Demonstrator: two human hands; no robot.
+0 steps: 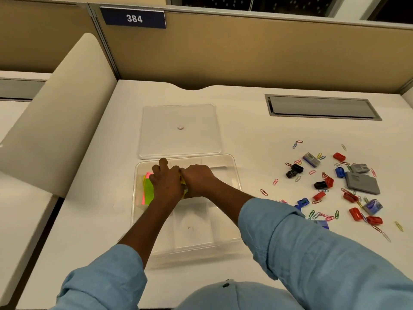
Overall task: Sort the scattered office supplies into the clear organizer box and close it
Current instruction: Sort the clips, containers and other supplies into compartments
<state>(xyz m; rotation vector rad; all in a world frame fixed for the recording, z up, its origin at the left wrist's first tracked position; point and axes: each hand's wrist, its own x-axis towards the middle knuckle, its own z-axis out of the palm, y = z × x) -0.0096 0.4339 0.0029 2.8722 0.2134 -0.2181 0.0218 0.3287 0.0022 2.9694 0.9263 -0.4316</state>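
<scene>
1. The white counter (245, 135) carries everything.
2. The clear box (196, 231) sits open at the centre, and its lid (178, 142) lies flat just behind it, touching the far edge.
3. The left grip (166, 182) reaches into the box's far-left compartment, fingers curled down onto the sticky notes (148, 190).
4. The right grip (197, 180) is curled, knuckles up, and pressed against the left one. A yellow note edge shows between them, but I cannot tell whether the right grip pinches it.
5. The pink and green notes poke out left of the left grip.
6. Binder clips (339, 156), paper clips (263, 192) and a grey case (362, 183) lie scattered well right of the box.
</scene>
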